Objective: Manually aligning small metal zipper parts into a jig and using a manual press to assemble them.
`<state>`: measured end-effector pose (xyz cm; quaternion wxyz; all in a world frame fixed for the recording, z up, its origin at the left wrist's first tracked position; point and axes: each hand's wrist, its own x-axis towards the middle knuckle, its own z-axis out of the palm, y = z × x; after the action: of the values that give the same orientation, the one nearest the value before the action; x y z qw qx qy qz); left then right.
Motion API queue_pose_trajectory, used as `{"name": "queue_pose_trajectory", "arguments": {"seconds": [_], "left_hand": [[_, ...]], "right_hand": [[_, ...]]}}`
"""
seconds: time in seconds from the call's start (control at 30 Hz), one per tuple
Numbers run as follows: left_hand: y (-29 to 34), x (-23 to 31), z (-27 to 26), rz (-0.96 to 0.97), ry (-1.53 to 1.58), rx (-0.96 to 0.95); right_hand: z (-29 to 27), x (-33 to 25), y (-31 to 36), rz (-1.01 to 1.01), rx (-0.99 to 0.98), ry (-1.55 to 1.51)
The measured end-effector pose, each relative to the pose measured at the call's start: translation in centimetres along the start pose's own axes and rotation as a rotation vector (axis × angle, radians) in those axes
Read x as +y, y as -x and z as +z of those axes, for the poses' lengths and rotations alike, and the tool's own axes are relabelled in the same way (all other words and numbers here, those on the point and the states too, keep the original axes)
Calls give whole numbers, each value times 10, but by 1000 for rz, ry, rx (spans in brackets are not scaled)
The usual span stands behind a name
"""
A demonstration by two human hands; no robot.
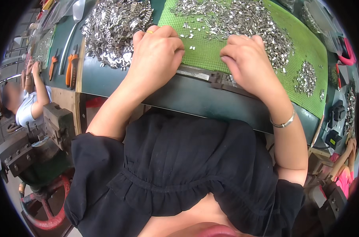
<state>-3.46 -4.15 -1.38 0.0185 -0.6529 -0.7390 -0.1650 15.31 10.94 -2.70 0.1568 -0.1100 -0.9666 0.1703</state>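
Observation:
My left hand [157, 53] is closed, its fingers curled down at the right edge of a heap of shiny metal watch-band-like links [112, 29]. Whatever its fingertips hold is hidden beneath the hand. Over the green textured mat [203, 49], my right hand [248, 59] has its fingers bent in, thumb against them; its fingertips are also out of sight. It is beside a wide spread of small silver metal pieces [254, 21]. A narrow metal bar fixture [197, 72] runs along the bench between the hands, its right part partly under my right wrist.
Orange-handled pliers [71, 71], another orange-handled tool [53, 65] and a long-handled scoop [71, 35] lie on the left. A smaller pile of metal pieces [306, 78] sits right on the mat. Machine presses [33, 146] flank the bench; co-workers [33, 96] sit at both sides.

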Motion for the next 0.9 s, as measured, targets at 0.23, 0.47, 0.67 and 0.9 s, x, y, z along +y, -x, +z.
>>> {"name": "queue_pose_trajectory", "arguments": {"seconds": [0.23,0.47,0.67,0.9], "left_hand": [[1,1,0,-28,-41,-29],[-2,3,2,-33,-29,-19],[-10,12,-2,-19,10,-3],[-25,75,12,300,347,-87]], "right_hand": [[9,-13,-4,107,35,84],[8,-13,5,54,70,167],[-1,-11,12,100,120,115],[-27,-11,85,231,265,-279]]}}
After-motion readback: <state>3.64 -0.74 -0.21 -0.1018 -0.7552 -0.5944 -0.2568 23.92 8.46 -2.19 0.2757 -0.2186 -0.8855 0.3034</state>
